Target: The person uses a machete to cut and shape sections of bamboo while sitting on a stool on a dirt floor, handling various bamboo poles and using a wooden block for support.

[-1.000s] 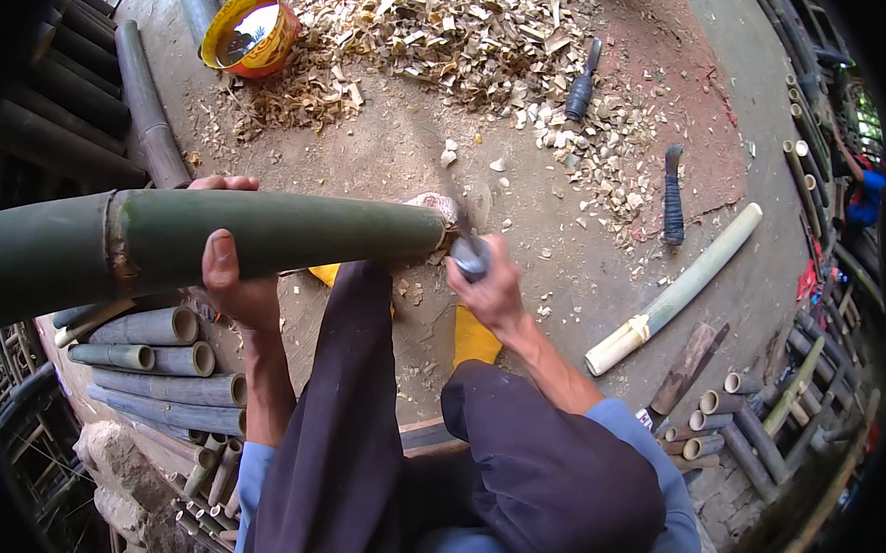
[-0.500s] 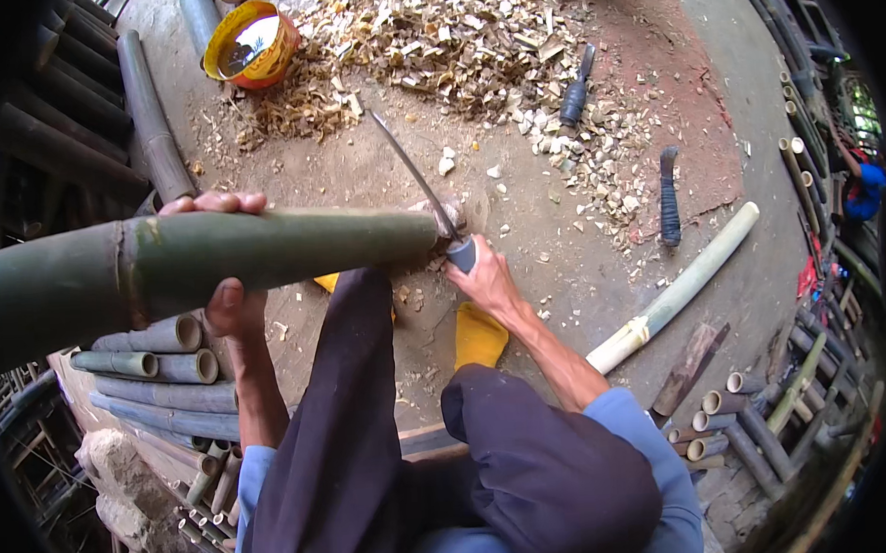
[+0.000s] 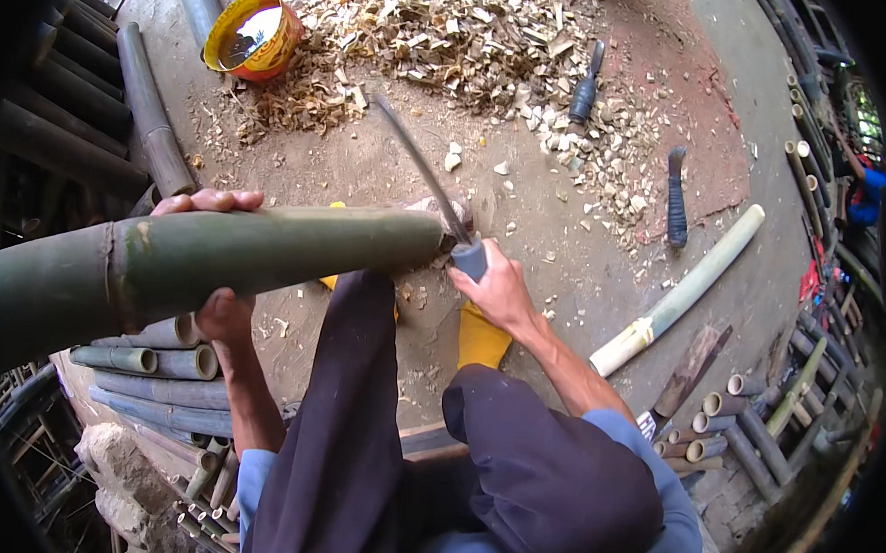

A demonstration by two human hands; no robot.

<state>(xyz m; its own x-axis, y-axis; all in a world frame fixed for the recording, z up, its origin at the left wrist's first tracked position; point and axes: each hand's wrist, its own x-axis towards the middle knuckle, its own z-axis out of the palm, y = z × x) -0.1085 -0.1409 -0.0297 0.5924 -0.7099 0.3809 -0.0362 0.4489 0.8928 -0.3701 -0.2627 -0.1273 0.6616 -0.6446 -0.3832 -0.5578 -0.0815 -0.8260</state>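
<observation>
A thick green bamboo pole (image 3: pixel 293 248) lies crosswise before me, its right end above my knee and its left end running out of view. My left hand (image 3: pixel 225 316) is wrapped around it, fingers over the far side and thumb on the near side. In my right hand (image 3: pixel 500 292) is a knife with a grey handle and a long narrow blade (image 3: pixel 428 170), which points up and away. The blade crosses close to the pole's cut right end. Whether it touches the bamboo I cannot tell.
Wood chips (image 3: pixel 452 39) are heaped at the far side, beside a yellow-red bucket (image 3: pixel 255 36). Two dark-handled tools (image 3: pixel 583 97) (image 3: pixel 676 197) and a pale bamboo length (image 3: pixel 681 291) lie to the right. Bamboo pieces (image 3: pixel 162 407) are stacked at the left, near a rock (image 3: pixel 126 478).
The pole and knife have shifted slightly to the right in view. My left hand has moved a little left along the bamboo. Both hands keep their grips.
</observation>
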